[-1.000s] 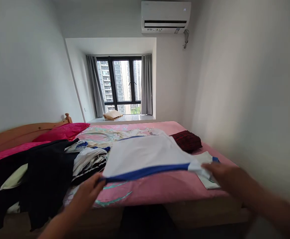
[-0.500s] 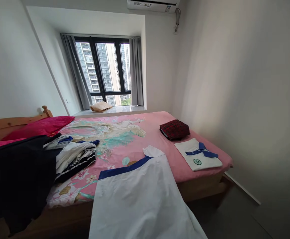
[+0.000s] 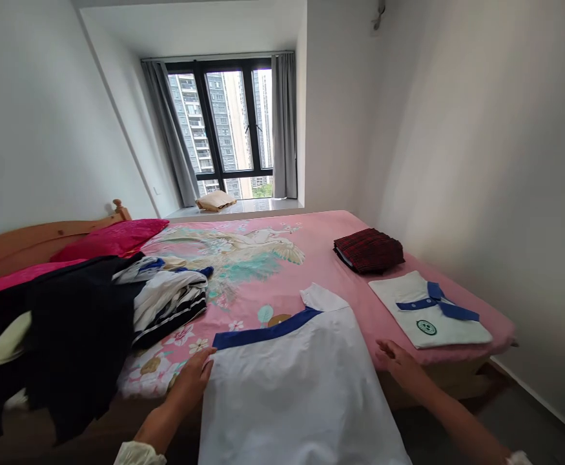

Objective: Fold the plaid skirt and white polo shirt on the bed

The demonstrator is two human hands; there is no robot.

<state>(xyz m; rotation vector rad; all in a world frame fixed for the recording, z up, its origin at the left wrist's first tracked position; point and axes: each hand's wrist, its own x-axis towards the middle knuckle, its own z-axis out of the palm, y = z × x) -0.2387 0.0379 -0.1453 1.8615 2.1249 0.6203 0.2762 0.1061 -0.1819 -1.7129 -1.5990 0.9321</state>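
A white garment with a blue band (image 3: 301, 381) lies over the near edge of the bed, its lower part hanging toward me. At its left edge is my left hand (image 3: 194, 374), fingers stretched out and thumb apart; whether the fingertips touch the cloth I cannot tell. My right hand (image 3: 396, 357) hovers to the right of the garment by the bed's edge, open with nothing in it. Beyond it lies a folded white polo shirt (image 3: 410, 320) with a blue collar and a round green badge. A folded dark red plaid garment (image 3: 369, 250) sits behind the polo.
A heap of dark and white clothes (image 3: 83, 323) covers the bed's left side and hangs over its edge. Red pillows (image 3: 112, 239) rest by the wooden headboard (image 3: 35, 237). The pink floral bedsheet (image 3: 257, 281) spreads between. A beige folded item (image 3: 215, 200) lies on the windowsill.
Both hands have come into view from below, one on each side of the white garment. The camera view has shifted, so the bed and clothes appear further right.
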